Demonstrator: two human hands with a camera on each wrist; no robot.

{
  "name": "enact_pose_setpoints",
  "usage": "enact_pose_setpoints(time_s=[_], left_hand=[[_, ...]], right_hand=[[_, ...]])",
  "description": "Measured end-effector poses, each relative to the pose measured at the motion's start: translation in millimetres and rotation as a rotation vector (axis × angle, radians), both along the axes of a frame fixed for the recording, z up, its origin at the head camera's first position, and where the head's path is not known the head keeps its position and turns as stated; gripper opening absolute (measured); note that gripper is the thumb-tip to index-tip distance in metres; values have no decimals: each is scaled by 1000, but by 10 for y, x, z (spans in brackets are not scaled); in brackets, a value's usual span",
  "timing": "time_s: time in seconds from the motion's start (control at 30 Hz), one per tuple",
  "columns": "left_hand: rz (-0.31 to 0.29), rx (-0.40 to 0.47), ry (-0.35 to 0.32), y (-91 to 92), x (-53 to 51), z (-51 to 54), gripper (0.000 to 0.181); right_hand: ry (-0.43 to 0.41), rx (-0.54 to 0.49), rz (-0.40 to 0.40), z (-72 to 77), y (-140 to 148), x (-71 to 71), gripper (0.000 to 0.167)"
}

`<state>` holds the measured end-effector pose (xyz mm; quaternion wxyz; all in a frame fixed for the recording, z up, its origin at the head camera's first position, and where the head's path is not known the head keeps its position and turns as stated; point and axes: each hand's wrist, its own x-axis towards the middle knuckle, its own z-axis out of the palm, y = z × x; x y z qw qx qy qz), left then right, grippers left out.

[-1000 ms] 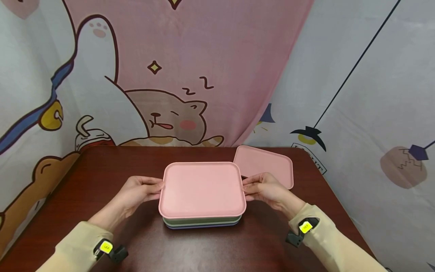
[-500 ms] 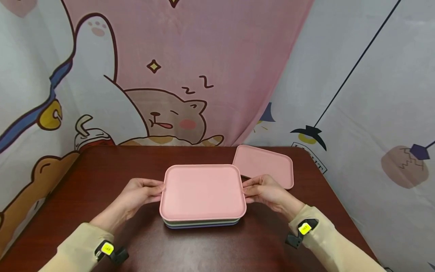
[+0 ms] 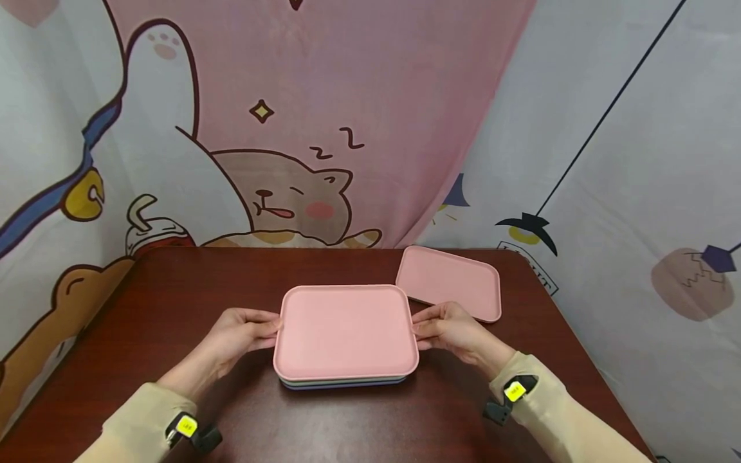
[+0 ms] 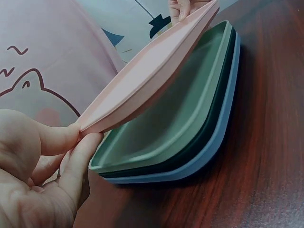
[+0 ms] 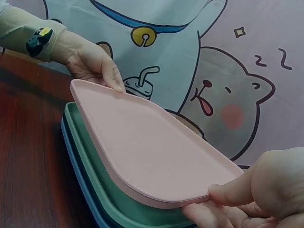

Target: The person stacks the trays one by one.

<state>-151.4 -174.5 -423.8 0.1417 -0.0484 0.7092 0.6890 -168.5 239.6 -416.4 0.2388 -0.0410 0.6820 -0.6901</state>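
Note:
Both hands hold a pink rectangular tray [image 3: 347, 331] by its two short ends. My left hand [image 3: 246, 334] pinches the left rim, thumb on top and fingers beneath. At the opposite rim, my right hand [image 3: 454, 331] grips in the same way. Under the pink tray lies a stack with a green tray [image 4: 209, 102] on top and a blue tray [image 4: 223, 128] at the bottom, a dark layer showing between them. In the left wrist view a gap separates the pink tray from the green one, and the pink tray is tilted.
A second pink tray [image 3: 454, 283] lies askew at the back right of the dark wooden table [image 3: 231, 273], a dark edge showing under it. A printed cartoon curtain [image 3: 370, 128] hangs behind the table and along its sides.
Both hands have lowered the pink tray slightly toward the stack and the near side. Less of the green tray shows below its front edge. The second pink tray stays put.

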Motion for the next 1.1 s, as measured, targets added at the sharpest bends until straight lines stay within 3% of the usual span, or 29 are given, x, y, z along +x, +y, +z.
enact_pose_setpoints(time_s=[0.27,0.63,1.1], left_hand=[[-13,43,3,4,-19,-81,35],[22,35,-2,40,-33,-173,32],[33,-46,12,72,-42,-185,29]], right_hand=[[-3,16,-3,-80,-14,-20,32],[12,53,-15,-118,-58,-31,32],[49,95,-54,-213,-66,-58,31]])
